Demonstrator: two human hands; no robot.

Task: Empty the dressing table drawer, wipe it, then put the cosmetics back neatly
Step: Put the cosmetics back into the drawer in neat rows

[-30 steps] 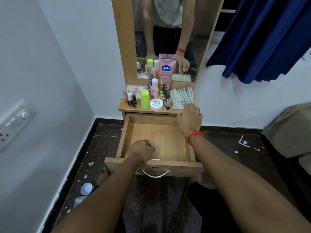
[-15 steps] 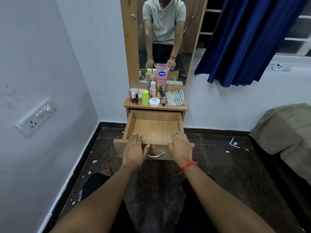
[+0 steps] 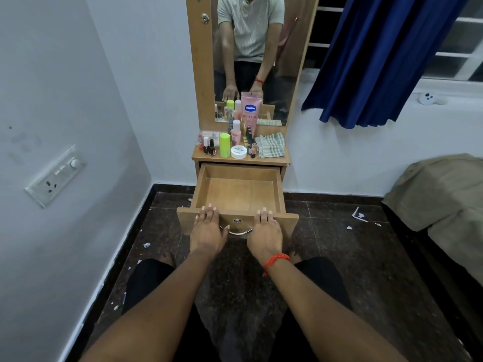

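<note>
At front panel of open light-wood drawer (image 3: 236, 190): left hand (image 3: 207, 232) and right hand (image 3: 265, 235) lie flat, fingers straight, tips over top edge, either side of curved metal handle (image 3: 239, 232). Neither grips anything. Drawer interior bare. Cluster of cosmetic bottles and jars (image 3: 224, 145) stands on wooden dressing-table top (image 3: 277, 158), beside crumpled checked cloth (image 3: 270, 145).

The drawer (image 3: 236, 190) is pale wood-grain board, matt and smooth inside. Its curved handle (image 3: 239, 232) is bright, polished metal. The checked cloth (image 3: 270, 145) looks woven; the Vaseline tube (image 3: 250, 111) is glossy pink plastic. The floor (image 3: 339, 244) is dark speckled stone, the curtain (image 3: 379, 61) blue fabric with a slight sheen.
</note>
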